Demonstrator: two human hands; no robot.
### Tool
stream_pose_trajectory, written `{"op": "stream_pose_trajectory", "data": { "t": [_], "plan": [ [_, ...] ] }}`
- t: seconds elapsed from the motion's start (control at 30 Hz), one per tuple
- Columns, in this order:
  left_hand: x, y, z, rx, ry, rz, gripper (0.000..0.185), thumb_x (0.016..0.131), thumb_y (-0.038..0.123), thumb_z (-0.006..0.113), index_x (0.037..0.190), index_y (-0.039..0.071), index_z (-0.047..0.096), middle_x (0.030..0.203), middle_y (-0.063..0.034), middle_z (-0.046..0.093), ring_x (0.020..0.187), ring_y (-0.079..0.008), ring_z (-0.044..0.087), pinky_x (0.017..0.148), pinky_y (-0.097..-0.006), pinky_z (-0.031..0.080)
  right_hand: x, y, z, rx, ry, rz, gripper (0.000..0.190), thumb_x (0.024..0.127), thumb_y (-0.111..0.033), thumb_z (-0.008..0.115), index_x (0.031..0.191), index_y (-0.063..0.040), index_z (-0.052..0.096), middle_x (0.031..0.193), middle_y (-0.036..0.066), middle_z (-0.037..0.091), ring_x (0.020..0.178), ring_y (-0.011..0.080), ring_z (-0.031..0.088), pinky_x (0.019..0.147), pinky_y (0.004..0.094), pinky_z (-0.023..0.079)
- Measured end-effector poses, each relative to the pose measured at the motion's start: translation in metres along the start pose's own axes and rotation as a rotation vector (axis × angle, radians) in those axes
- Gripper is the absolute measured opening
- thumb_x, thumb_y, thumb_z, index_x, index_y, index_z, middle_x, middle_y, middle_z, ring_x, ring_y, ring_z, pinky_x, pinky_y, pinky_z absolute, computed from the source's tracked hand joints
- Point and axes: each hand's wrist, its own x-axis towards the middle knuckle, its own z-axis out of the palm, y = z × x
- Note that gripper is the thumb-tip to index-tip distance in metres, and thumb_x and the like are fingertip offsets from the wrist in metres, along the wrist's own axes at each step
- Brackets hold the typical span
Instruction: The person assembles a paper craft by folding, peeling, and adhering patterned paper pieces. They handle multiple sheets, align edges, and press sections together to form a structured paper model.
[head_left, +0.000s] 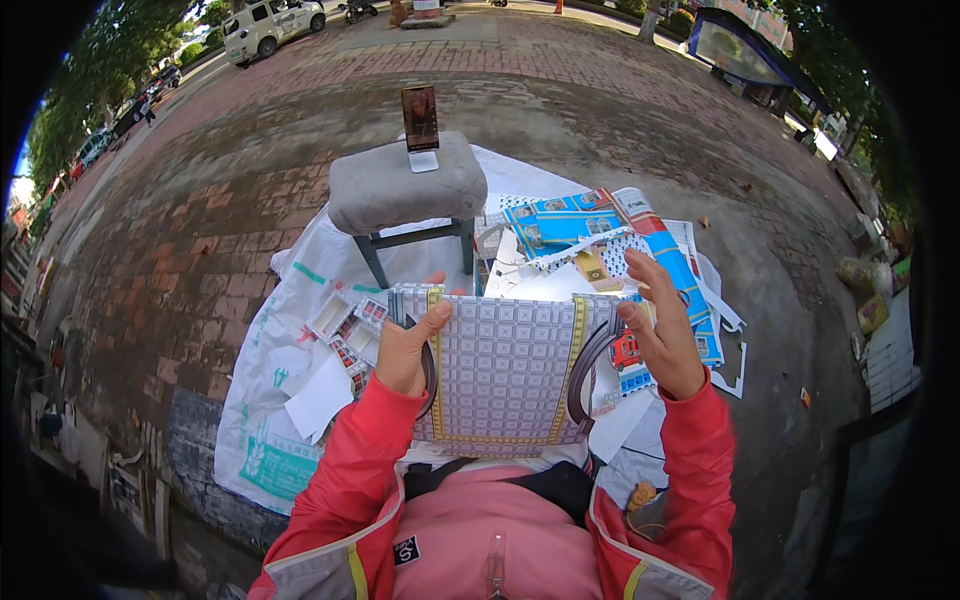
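A box-like piece covered in grey-and-white checked paper with yellow bands (504, 367) stands over my lap. Dark curved bands show at its left side (429, 375) and its right side (589, 367). My left hand (416, 337) grips the upper left corner, thumb on the near face and fingertips behind the top edge. Beside the upper right corner is my right hand (660, 330), its fingers spread and raised; whether its thumb touches the edge I cannot tell.
A padded grey stool (360, 187) bears a phone on a stand (420, 124). Blue printed paper sheets (570, 225) and scraps lie at the right on a white woven sack (262, 420). Small printed boxes (334, 315) and a white sheet (322, 394) lie at the left.
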Motion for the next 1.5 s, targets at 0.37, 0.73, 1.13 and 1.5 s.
{"op": "stream_pose_trajectory", "data": {
  "t": [0.37,0.73,1.13,1.5],
  "plan": [
    [0.016,-0.001,0.008,-0.113,-0.046,0.08,0.043,0.102,0.026,0.054,0.134,-0.001,0.045,0.123,-0.0169,0.061,0.111,-0.0237,0.061,0.098,-0.0382,0.049,-0.042,-0.004,0.079,1.049,-0.095,0.482,0.033,0.094,-0.015,0.064,0.12,0.005,0.061,0.111,0.006,0.067,0.099,0.013,0.06,0.089,0.0282,0.047],
    [0.01,0.001,0.013,0.924,0.041,0.503,0.04,0.107,0.032,0.038,0.093,-0.002,0.055,0.076,-0.0069,0.054,0.072,-0.0157,0.046,0.068,-0.0288,0.04,-0.054,-0.007,0.088,0.922,0.141,0.506,0.02,0.091,-0.018,0.068,0.101,-0.002,0.067,0.082,-0.004,0.062,0.071,0.0053,0.053,0.066,0.0239,0.04],
    [0.006,0.003,0.03,0.419,-0.251,0.181,0.045,0.107,0.036,0.038,0.112,-0.003,0.061,0.102,-0.0042,0.067,0.089,-0.0114,0.058,0.083,-0.0256,0.045,-0.061,-0.004,0.109,1.323,0.164,0.423,0.045,0.096,-0.018,0.061,0.134,0.002,0.05,0.131,0.008,0.058,0.119,0.0186,0.054,0.104,0.0335,0.038],
    [0.007,-0.013,0.03,0.066,-0.269,-0.109,0.046,0.106,0.037,0.041,0.124,-0.002,0.057,0.117,-0.0088,0.066,0.102,-0.0156,0.061,0.092,-0.0286,0.046,-0.053,0.015,0.116,1.46,0.085,0.488,0.048,0.094,-0.017,0.062,0.137,0.0,0.048,0.131,0.008,0.058,0.12,0.0212,0.055,0.106,0.0351,0.039]
  ]
}}
